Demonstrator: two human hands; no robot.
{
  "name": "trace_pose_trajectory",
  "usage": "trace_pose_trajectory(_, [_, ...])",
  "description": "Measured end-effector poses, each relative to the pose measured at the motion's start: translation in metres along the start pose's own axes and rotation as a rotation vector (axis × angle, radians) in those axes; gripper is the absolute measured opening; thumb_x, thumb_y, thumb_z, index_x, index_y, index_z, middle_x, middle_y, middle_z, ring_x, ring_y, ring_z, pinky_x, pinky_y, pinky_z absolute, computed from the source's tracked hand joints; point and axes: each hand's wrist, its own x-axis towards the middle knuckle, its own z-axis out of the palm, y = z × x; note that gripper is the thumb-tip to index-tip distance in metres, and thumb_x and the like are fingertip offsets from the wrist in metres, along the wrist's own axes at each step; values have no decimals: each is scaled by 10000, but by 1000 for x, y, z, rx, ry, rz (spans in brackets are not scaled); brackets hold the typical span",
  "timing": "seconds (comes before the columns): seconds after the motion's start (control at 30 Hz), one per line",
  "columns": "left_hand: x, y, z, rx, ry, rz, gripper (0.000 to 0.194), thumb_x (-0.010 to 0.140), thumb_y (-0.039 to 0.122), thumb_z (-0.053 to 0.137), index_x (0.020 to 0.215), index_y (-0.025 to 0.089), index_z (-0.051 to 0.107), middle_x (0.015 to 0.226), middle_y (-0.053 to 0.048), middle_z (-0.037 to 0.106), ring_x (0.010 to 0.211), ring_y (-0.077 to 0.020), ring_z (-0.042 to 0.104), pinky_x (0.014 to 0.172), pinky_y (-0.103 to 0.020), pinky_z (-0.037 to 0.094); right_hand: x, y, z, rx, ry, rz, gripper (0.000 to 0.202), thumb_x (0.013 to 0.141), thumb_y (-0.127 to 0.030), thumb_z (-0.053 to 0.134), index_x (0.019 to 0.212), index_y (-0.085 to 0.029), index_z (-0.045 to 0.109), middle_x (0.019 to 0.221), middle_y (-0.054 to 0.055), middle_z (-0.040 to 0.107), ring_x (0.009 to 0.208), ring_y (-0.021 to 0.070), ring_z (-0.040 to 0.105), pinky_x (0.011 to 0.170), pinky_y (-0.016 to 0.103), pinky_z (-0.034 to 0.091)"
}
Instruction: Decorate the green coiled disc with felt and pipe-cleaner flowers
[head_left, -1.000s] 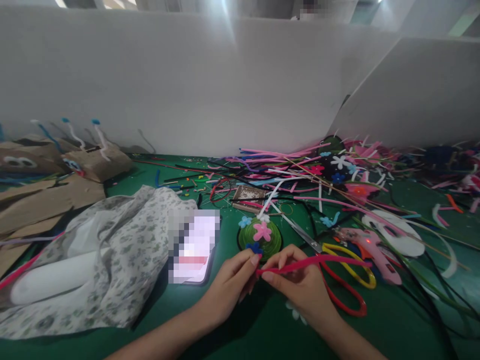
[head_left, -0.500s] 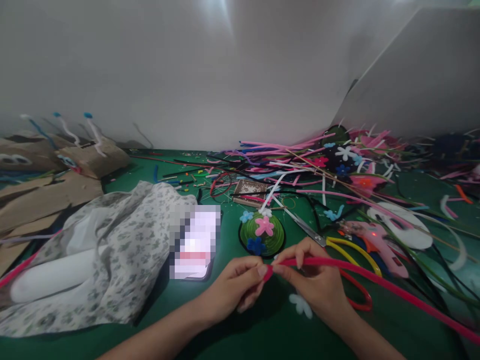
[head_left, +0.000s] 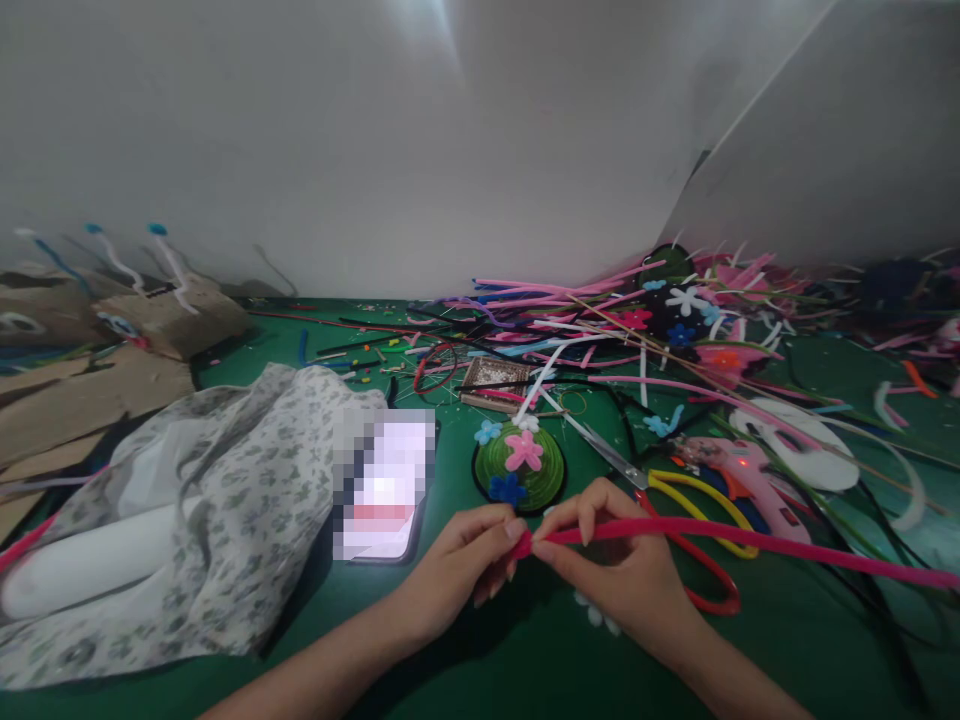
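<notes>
A long red-pink pipe cleaner (head_left: 720, 533) runs from between my hands out to the right edge. My left hand (head_left: 476, 555) pinches its near end, which looks folded or bent between the fingertips. Close beside it, my right hand (head_left: 611, 560) grips the same pipe cleaner between thumb and fingers. Just beyond my fingers lies a round green coiled piece (head_left: 551, 470) with a black edge, carrying a pink flower (head_left: 523, 452), a dark blue flower (head_left: 508, 489) and a light blue one (head_left: 487, 431). A white flower (head_left: 596, 612) is partly hidden under my right hand.
Scissors (head_left: 682, 490) with yellow and red handles lie by my right hand, near a pink glue gun (head_left: 754, 475). A lit phone (head_left: 390, 480) and a patterned cloth bag (head_left: 255, 470) are at left. Pipe cleaners (head_left: 555, 295) pile up behind; cardboard (head_left: 172, 320) stands far left.
Both hands have shifted slightly left, still pinching the pipe cleaner. Its long free end has swung up at the right. The whole view has also moved a little.
</notes>
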Motion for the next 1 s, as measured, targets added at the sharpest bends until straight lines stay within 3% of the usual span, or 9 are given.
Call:
trace_pose_trajectory(0.13, [-2, 1, 0, 3, -54, 18, 481, 843, 563, 581, 588, 195, 407, 453, 98, 317, 399, -48, 219, 392, -209, 140, 1, -4, -1, 42, -38, 48, 310, 771, -230, 737, 725, -239, 431, 791, -28, 692, 757, 129, 650, 702, 259, 505])
trace_pose_trajectory(0.4, [-1, -3, 2, 19, 43, 75, 521, 807, 609, 608, 557, 187, 432, 425, 91, 331, 387, -46, 250, 387, -209, 151, 4, -3, -8, -104, -47, -23, 351, 791, -238, 718, 664, -237, 391, 801, -17, 707, 778, 142, 668, 724, 275, 505])
trace_pose_trajectory(0.63, [-3, -4, 5, -58, 9, 67, 522, 809, 608, 606, 559, 192, 413, 410, 104, 313, 367, -39, 239, 376, -197, 163, -1, 5, -3, -391, 84, -403, 373, 801, -119, 678, 630, -223, 364, 839, -38, 717, 760, 108, 680, 676, 218, 503])
trace_pose_trajectory(0.73, [-5, -3, 7, -42, -22, 28, 494, 832, 595, 586, 595, 181, 460, 427, 89, 380, 360, -38, 280, 370, -188, 188, -3, 7, 3, -452, 135, -543, 374, 791, -61, 661, 658, -232, 356, 842, -34, 713, 769, 112, 687, 674, 218, 515])
trace_pose_trajectory(1.0, [-4, 1, 11, -117, -107, 20, 360, 880, 485, 584, 742, 153, 566, 608, 3, 605, 406, -50, 424, 390, -172, 287, -7, 7, 6, -472, 235, -532, 371, 791, -48, 645, 670, -246, 355, 861, -4, 704, 765, 143, 689, 637, 251, 523])
